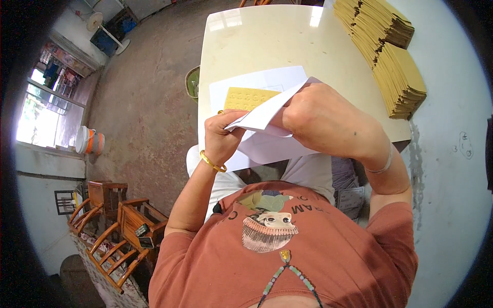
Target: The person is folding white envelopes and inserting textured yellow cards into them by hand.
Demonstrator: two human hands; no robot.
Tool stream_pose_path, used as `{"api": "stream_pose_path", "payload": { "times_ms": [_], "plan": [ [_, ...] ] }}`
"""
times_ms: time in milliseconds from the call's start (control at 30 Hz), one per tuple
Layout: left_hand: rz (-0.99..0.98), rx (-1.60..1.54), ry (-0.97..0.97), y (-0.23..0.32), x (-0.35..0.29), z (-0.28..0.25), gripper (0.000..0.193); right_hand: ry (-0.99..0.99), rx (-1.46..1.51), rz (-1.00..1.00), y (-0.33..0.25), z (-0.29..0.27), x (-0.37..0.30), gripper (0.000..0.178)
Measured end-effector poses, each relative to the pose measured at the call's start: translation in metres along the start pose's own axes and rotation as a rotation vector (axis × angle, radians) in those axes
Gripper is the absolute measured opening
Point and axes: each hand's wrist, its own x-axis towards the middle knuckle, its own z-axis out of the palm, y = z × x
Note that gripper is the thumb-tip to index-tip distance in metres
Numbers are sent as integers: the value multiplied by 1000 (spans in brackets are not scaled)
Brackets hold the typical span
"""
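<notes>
Paper point(267, 114) is bent up between your two hands, and the step underway looks like lifting or folding this white leaf near the embossed yellow sheet point(245, 95). Your left hand point(221, 128) is closed on the leaf's near left corner, thumb laid along it, with no visible gap in that pinch. Your right hand point(323, 115) is curled at the leaf's right end; its fingertips are tucked out of sight, so you cannot tell from here whether it pinches the paper or only pushes it up. The yellow sheet lies just beyond your left fingers, on the far side of the raised leaf, which hides its right part; more white paper point(287, 77) is spread beneath it on the cream table point(257, 43). Whether your left fingertips touch the yellow sheet's near edge is too hidden to say. As a judgement, your next move calls for a firm left pinch while the right hand guides the bent leaf evenly, keeping the yellow sheet flat so that it neither slides nor creases. Stacked yellow sheets point(398, 82) stand well apart, along the table's right edge.
</notes>
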Motion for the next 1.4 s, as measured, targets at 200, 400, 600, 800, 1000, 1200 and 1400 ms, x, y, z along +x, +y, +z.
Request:
{"api": "stream_pose_path", "payload": {
  "times_ms": [200,400,600,800,1000,1200,1400],
  "plan": [
    [26,41,1,0,0,-1,26,-49,86,-17,3,-3,3,5],
    [-19,-16,-38,-3,-4,-2,23,-27,348,64,6,-3,5,9],
    [-43,-52,-69,-3,-4,-1,22,-43,428,36,13,-6,10,13],
    [-18,-19,-39,-6,-4,1,21,1,315,54,13,16,11,16],
    [-99,-95,-33,-17,-10,2,19,155,159,151,0,17,11,21],
    [-167,-345,4,-19,-9,13,18,637,-412,67,-5,21,14,24],
    [-219,-502,48,-12,-7,21,17,579,-318,144,-9,38,4,61]
  ]
}}
